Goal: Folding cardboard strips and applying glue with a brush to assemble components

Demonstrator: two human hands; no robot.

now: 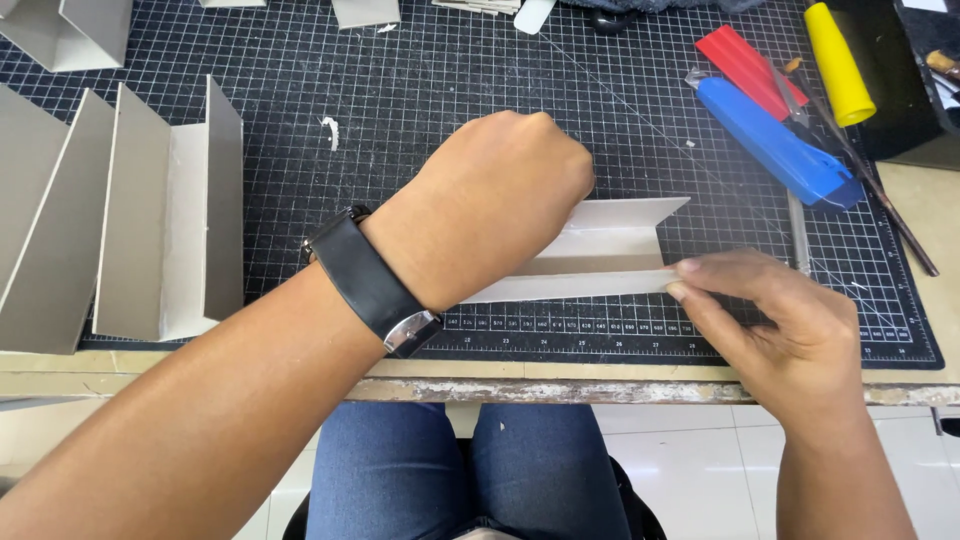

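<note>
A folded strip of grey-white cardboard [610, 250] lies on the black gridded cutting mat [450, 90]. My left hand [490, 205], with a black watch on its wrist, is closed in a fist and presses down on the strip's left part, hiding that end. My right hand [780, 320] pinches the strip's right end between thumb and fingers near the mat's front edge.
Several folded cardboard channels [170, 215] stand at the left of the mat. A red tool [745, 65], a blue cutter [775, 140], a yellow tube [838, 62] and a thin rod [880, 195] lie at the back right. The table's front edge [560, 390] is close; my knees show below.
</note>
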